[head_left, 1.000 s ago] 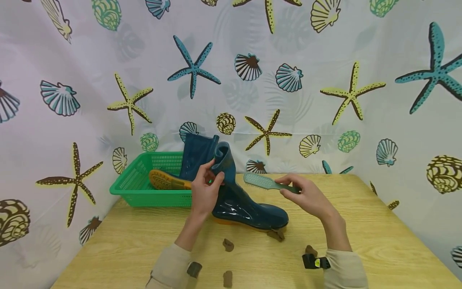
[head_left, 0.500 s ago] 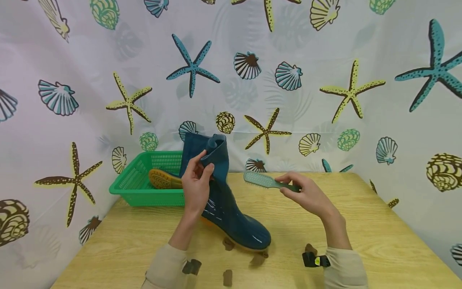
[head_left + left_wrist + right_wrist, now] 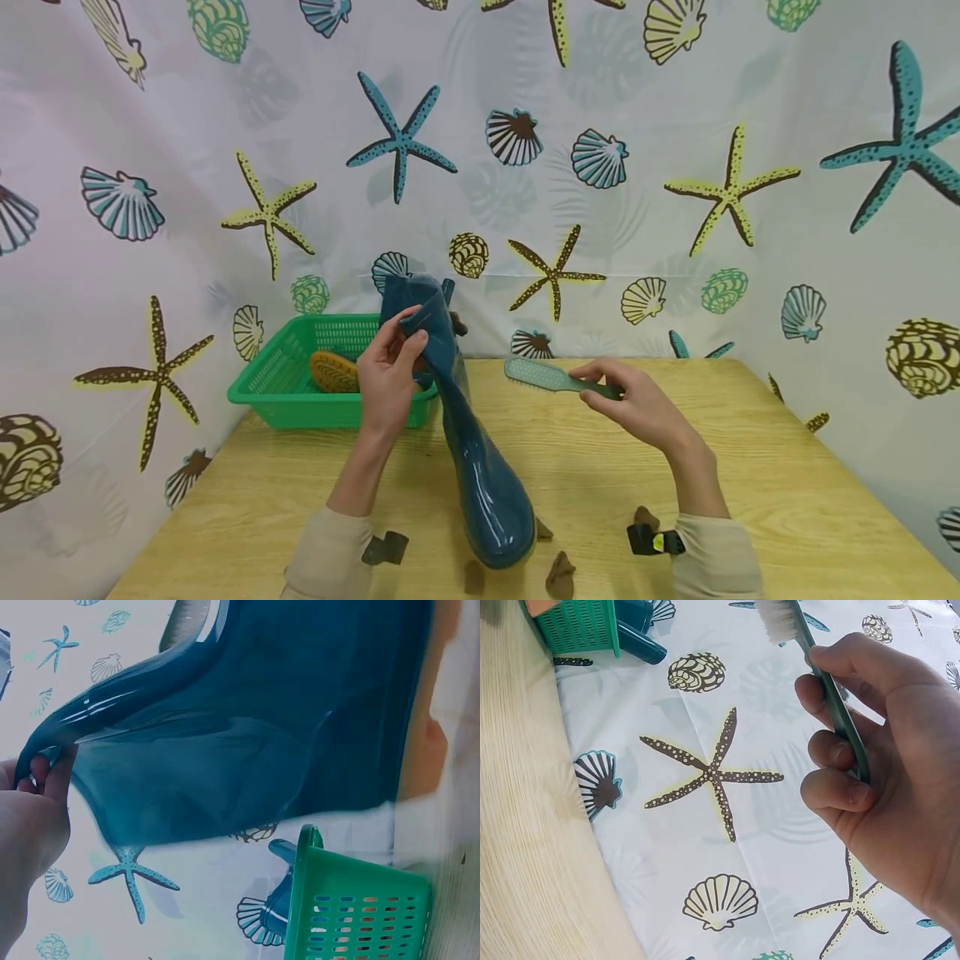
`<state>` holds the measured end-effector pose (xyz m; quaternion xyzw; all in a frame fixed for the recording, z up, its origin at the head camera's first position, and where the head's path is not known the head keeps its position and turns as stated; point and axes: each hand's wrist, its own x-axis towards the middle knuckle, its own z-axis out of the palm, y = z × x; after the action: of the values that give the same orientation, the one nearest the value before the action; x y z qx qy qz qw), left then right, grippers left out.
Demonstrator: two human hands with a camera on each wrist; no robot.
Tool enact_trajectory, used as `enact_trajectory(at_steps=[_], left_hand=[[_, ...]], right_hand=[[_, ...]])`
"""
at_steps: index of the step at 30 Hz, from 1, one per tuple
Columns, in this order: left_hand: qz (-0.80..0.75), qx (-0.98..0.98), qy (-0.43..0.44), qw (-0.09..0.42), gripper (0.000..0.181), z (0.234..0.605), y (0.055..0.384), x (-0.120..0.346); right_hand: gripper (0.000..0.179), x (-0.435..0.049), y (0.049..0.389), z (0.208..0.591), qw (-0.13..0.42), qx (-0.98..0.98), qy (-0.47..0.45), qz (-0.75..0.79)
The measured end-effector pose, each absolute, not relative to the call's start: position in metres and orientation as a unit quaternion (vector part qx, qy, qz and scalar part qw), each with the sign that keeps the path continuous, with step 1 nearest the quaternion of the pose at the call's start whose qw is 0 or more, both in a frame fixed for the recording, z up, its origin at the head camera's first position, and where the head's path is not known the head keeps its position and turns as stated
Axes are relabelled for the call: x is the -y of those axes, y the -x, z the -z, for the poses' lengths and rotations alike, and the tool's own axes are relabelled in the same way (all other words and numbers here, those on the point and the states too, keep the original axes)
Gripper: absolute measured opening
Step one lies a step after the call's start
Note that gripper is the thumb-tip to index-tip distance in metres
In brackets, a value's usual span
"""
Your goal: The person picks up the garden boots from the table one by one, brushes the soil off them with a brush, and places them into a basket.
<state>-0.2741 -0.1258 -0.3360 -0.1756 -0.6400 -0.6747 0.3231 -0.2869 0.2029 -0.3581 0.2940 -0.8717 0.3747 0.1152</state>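
My left hand (image 3: 388,379) pinches the top edge of a dark blue rubber boot (image 3: 480,475), whose toe points toward me. In the left wrist view, the boot shaft (image 3: 195,780) stretches away from the fingers, and a tan sole (image 3: 424,761) shows at the right. My right hand (image 3: 637,404) grips a green scrub brush (image 3: 542,374) by its handle, apart from the boot. White bristles (image 3: 778,621) show in the right wrist view. Brown lumps, one of them a clod (image 3: 561,575), lie near the toe. Another brown patch (image 3: 457,323) is on the far side of the shaft.
At the back left of the wooden table (image 3: 600,467) stands a green basket (image 3: 322,411). It holds a second boot, whose yellow sole (image 3: 333,372) is visible. A shell-patterned curtain (image 3: 465,192) hangs behind and at both sides. One more brown lump (image 3: 647,518) lies by the right wrist.
My left hand has moved left and swung the boot, so its toe turned from pointing right to pointing toward me. The right hand with the brush has stayed almost still.
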Motion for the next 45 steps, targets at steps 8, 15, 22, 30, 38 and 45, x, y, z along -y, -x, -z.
enact_trajectory(at_steps=[8,15,22,30,38,45], left_hand=[[0.636,0.662,0.228,0.325,0.027,0.338,0.278,0.126],[0.617,0.668,0.219,0.352,0.023,0.339,0.279,0.127],[0.665,0.637,0.18,0.346,0.019,0.342,0.28,0.12],[0.719,0.576,0.183,0.344,0.014,0.347,0.284,0.108],[0.708,0.587,0.204,0.336,0.017,0.36,0.293,0.105],[0.69,0.623,0.2,0.31,0.035,0.359,0.293,0.111]], right_hand=[[0.026,-0.204,0.284,0.356,0.122,0.872,-0.289,-0.376],[0.022,-0.207,0.282,0.353,0.114,0.863,-0.305,-0.386],[0.023,-0.209,0.276,0.347,0.109,0.865,-0.308,-0.38],[0.022,-0.214,0.269,0.338,0.112,0.874,-0.296,-0.37],[0.022,-0.214,0.267,0.337,0.099,0.886,-0.292,-0.347],[0.022,-0.212,0.267,0.337,0.089,0.893,-0.28,-0.342]])
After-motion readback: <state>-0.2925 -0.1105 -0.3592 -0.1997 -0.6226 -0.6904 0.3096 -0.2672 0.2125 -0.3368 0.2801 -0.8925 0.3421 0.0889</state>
